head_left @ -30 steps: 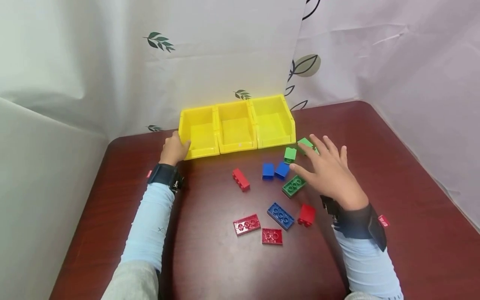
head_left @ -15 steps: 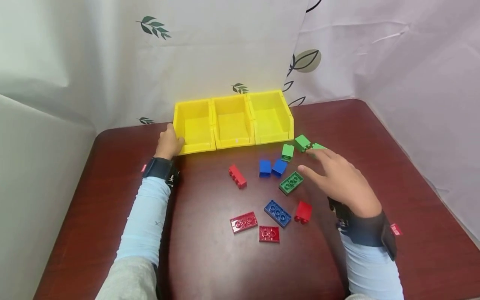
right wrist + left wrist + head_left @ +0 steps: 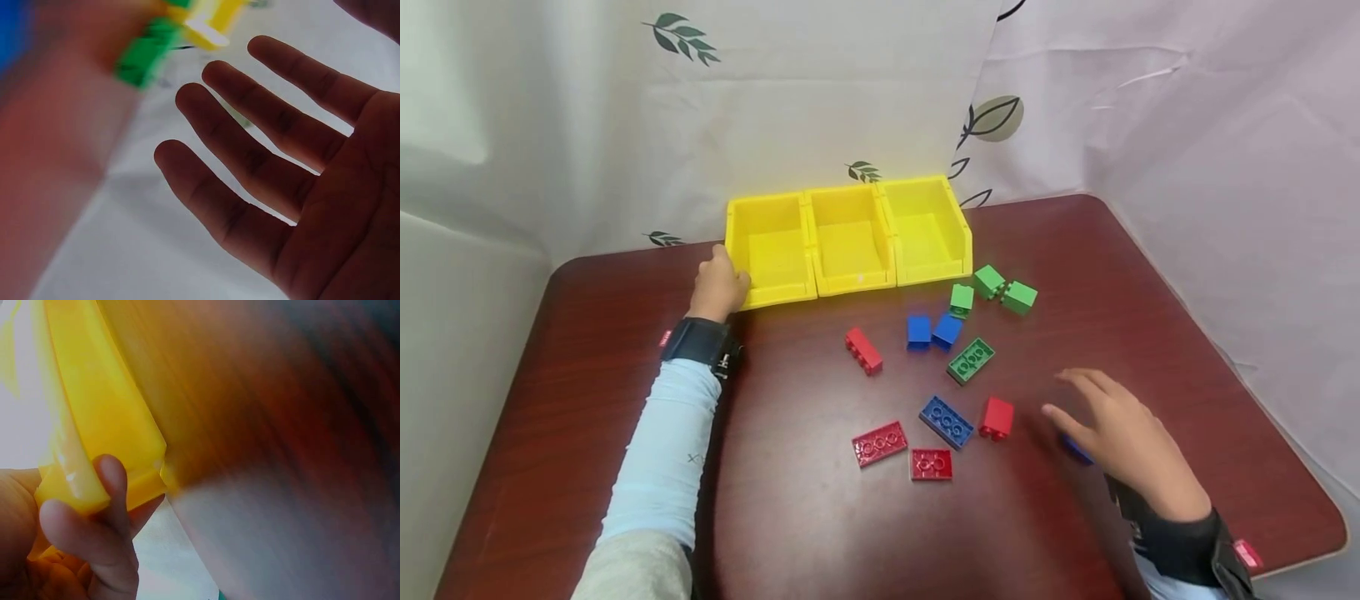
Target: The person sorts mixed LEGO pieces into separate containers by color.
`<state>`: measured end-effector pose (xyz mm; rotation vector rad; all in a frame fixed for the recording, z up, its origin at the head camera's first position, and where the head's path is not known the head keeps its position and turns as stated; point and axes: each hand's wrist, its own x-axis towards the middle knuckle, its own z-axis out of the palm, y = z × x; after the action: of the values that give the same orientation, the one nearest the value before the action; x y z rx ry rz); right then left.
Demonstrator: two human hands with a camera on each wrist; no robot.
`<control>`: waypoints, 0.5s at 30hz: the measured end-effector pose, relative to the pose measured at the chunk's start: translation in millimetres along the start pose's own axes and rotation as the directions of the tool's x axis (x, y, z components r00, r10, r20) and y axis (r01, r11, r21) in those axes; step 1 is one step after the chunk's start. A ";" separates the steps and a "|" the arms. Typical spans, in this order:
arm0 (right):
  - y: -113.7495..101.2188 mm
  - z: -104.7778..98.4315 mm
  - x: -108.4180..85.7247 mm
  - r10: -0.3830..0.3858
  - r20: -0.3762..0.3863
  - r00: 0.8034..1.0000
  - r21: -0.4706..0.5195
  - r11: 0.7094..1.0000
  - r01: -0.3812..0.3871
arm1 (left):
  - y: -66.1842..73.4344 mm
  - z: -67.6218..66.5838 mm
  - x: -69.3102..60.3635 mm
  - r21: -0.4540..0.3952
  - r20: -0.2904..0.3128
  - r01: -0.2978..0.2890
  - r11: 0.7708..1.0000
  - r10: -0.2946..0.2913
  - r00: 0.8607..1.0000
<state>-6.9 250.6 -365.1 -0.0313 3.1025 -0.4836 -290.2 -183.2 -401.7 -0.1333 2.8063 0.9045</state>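
The left hand [image 3: 718,287] grips the front left corner of the leftmost yellow bin [image 3: 775,254]; in the left wrist view its thumb and fingers curl round the yellow wall [image 3: 103,406]. The right hand [image 3: 1135,446] hovers over the right part of the table, fingers spread and holding nothing, as the right wrist view shows of the same hand [image 3: 281,169]. Partly hidden under its thumb is a blue brick [image 3: 1077,450]. Left of that hand lies a red brick [image 3: 997,417], beside a long blue brick [image 3: 947,422].
Three joined yellow bins stand at the back against a white curtain [image 3: 820,108]. Green bricks [image 3: 1018,297], small blue bricks [image 3: 918,332], a long green brick [image 3: 971,361] and red bricks [image 3: 863,351] lie on the dark red table [image 3: 820,533].
The right hand has moved back toward the body and to the right, away from the green bricks, uncovering them and coming over a blue brick. The left hand keeps its grip on the bin.
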 end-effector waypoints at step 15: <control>33.6 58.5 -38.4 -0.131 -0.266 0.955 -0.061 0.991 0.119 | -2.5 1.3 0.4 -0.013 -0.002 -0.004 1.000 0.004 1.000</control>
<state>31.0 265.5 -431.1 -0.1780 3.3948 -0.4558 -290.1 -184.4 -404.2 -0.1308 2.8035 0.9248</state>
